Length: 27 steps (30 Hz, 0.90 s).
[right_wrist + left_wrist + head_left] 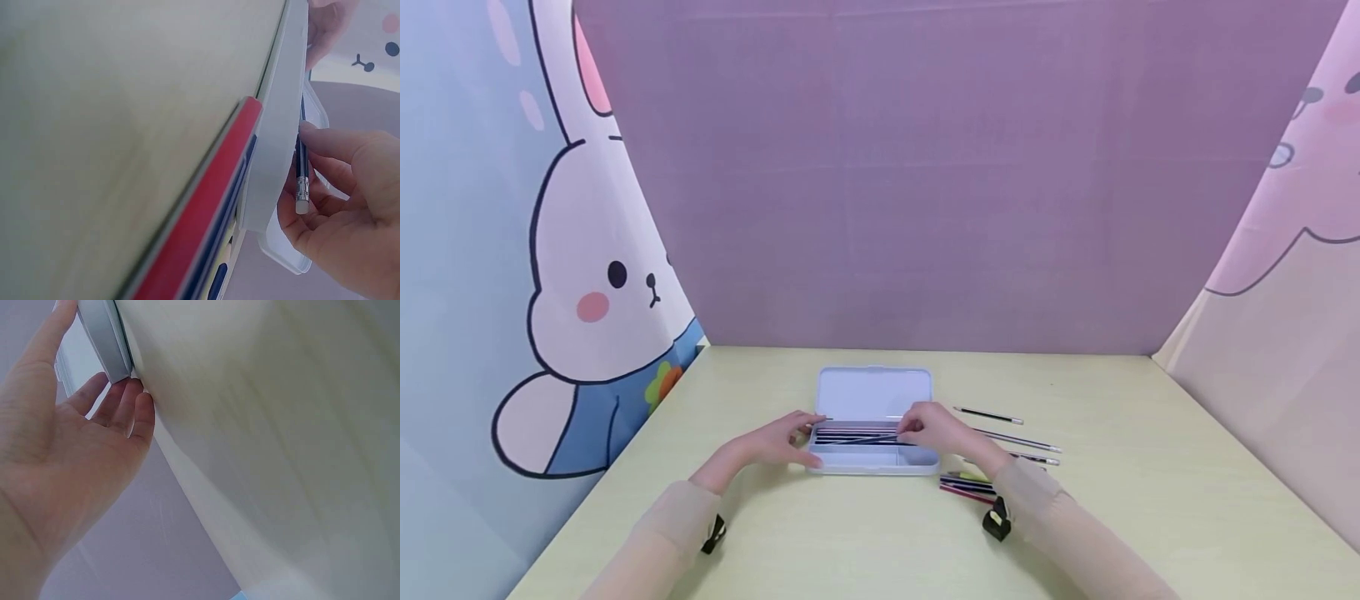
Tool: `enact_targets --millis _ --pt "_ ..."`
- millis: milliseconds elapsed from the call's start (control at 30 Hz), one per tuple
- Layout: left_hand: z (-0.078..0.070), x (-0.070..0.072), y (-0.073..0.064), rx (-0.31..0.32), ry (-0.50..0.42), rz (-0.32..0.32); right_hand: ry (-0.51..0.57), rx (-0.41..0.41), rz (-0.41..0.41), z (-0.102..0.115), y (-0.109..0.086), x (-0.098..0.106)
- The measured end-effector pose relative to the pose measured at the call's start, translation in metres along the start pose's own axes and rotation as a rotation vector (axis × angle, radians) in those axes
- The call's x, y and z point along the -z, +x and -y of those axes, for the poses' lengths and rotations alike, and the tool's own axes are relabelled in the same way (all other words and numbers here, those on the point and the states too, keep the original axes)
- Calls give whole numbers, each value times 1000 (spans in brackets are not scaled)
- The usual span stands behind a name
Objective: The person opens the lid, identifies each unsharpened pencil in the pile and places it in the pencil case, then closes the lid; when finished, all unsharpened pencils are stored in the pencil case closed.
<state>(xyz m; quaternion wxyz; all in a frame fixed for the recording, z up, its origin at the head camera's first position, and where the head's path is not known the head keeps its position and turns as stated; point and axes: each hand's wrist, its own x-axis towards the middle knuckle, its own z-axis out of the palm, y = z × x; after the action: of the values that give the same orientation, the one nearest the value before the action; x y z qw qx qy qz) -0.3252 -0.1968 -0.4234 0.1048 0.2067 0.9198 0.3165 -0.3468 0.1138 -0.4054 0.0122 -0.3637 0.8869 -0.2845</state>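
A white pencil case (857, 470) lies on the table with its lid (874, 393) folded back. Several pencils (842, 432) lie lengthwise in its rear compartment. My left hand (775, 442) holds the case's left end, thumb at the front and fingers round the end, as the left wrist view shows. Over the right part of the case, my right hand (934, 427) pinches a dark pencil (302, 165) near its silver ferrule and white eraser. That pencil slants across the rear compartment, its other end reaching left above the pencils there.
Right of the case lie loose pencils, among them a black one (988, 415) and a longer dark one (1022, 441). A bundle with a red pencil (206, 200) sits by the case's front right corner, partly under the right forearm. A purple cloth (887, 183) hangs behind the table.
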Motion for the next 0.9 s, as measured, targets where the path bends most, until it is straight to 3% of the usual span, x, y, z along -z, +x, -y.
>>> enact_targets --millis 400,900 --pt "2 2 -14 -29 12 24 -14 -49 -41 16 -14 -7" --pt "2 1 -13 -36 21 31 37 -52 -74 8 -29 9"
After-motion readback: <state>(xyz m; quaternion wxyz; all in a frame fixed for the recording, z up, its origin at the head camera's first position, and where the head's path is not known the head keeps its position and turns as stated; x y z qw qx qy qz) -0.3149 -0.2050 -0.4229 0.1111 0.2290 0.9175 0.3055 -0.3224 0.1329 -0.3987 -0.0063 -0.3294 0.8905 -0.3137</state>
